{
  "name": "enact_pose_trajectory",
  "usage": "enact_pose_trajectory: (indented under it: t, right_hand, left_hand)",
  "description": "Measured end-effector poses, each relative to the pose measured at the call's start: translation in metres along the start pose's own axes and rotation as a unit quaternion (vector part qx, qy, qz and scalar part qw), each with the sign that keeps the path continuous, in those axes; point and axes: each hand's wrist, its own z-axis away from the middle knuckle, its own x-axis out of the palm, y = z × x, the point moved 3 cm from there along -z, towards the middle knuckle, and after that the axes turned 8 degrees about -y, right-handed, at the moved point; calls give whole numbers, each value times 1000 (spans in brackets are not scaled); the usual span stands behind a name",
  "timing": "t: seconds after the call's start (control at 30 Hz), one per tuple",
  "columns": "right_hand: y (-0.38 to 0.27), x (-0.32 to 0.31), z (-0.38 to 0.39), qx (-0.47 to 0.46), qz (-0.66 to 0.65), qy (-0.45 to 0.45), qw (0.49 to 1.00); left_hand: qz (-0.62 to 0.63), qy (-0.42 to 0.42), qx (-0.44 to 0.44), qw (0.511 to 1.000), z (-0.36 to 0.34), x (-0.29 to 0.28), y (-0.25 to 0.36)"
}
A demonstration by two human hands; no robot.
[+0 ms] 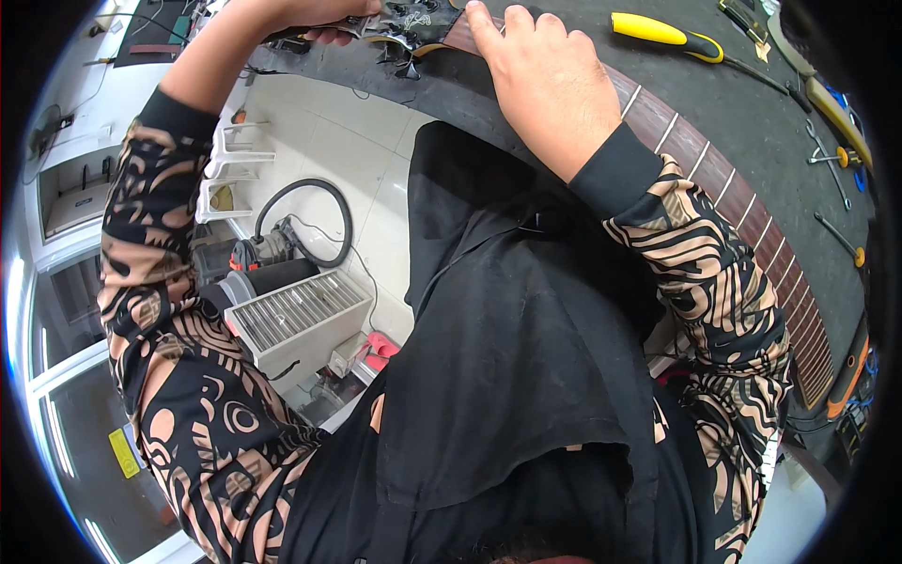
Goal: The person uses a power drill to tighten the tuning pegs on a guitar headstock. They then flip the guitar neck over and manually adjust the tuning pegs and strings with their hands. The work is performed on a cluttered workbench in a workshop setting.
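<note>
Extending across the dark bench top [752, 127] from the upper middle to the right of the view, the guitar neck [648, 105] presents its reddish-brown fretboard and pale frets upward. The right hand [554, 80] lies back-up over the neck beside the black headstock [418, 21], index finger extended and the other fingers bent; its grip cannot be determined. The left hand [340, 21] is at the headstock's far end, partly cut off by the upper edge, its closure likewise indeterminable, while a yellow-and-black screwdriver [650, 30] lies beyond the neck.
</note>
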Motion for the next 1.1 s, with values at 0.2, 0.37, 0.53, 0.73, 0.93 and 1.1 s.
enact_pose_trajectory:
  t: [0.2,0.37,0.53,0.73,0.93,1.1]
  right_hand:
    - [1,1,-2,7,8,-16,1000]
    - [0,-1,-2,2,16,-40,999]
    - [0,-2,-3,-4,19,-46,999]
    - [0,-5,-2,-8,21,-46,999]
    - [-2,-4,-2,-5,26,-41,999]
    - [-1,-7,-2,1,28,-37,999]
  left_hand:
    - [-166,142,213,952,30,18,12]
    - [-219,160,225,936,28,27,6]
    - [-314,210,326,867,20,33,-1]
    - [-334,242,379,828,19,37,-6]
    - [-330,244,394,822,17,36,-8]
    - [-314,250,364,840,12,37,-5]
